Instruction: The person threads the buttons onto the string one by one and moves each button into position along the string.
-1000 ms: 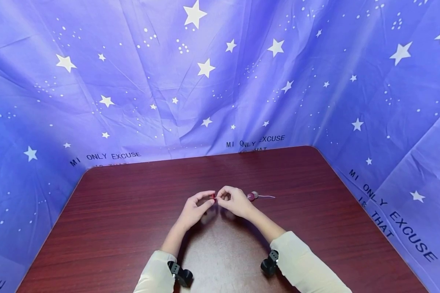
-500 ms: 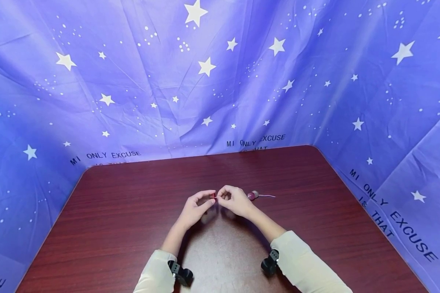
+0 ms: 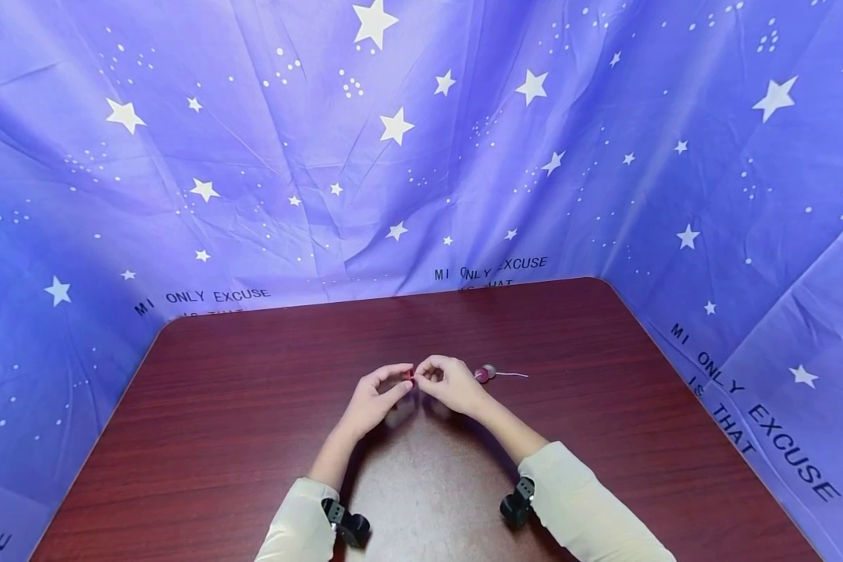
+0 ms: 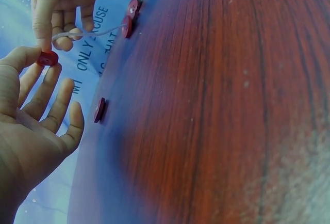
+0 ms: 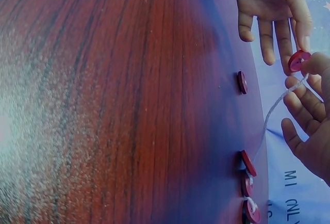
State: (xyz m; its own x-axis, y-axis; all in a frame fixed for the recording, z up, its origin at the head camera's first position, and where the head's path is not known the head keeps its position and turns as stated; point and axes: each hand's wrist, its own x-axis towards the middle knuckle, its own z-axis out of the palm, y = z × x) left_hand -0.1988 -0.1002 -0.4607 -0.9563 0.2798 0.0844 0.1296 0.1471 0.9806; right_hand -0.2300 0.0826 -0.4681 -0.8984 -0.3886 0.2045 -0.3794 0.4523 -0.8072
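Note:
Between thumb and fingertip, my left hand (image 3: 374, 402) pinches a red button (image 5: 299, 60), held up off the table. My right hand (image 3: 453, 386) pinches a whitish string (image 5: 278, 100) right at that button; whether the string's end is in a hole I cannot tell. From the right hand the string runs down to several red buttons strung on it, one being a red button (image 5: 248, 162), lying on the table. Apart from these lies a single loose red button (image 4: 100, 110), seen in both wrist views and hidden in the head view.
A dark red wood-grain table (image 3: 239, 421) spreads under both hands. Behind it and at the sides hangs a blue-violet curtain (image 3: 288, 156) with white stars. The string's tail (image 3: 513, 375) reaches right past the strung buttons. Small black cameras (image 3: 347, 524) sit on the sleeves.

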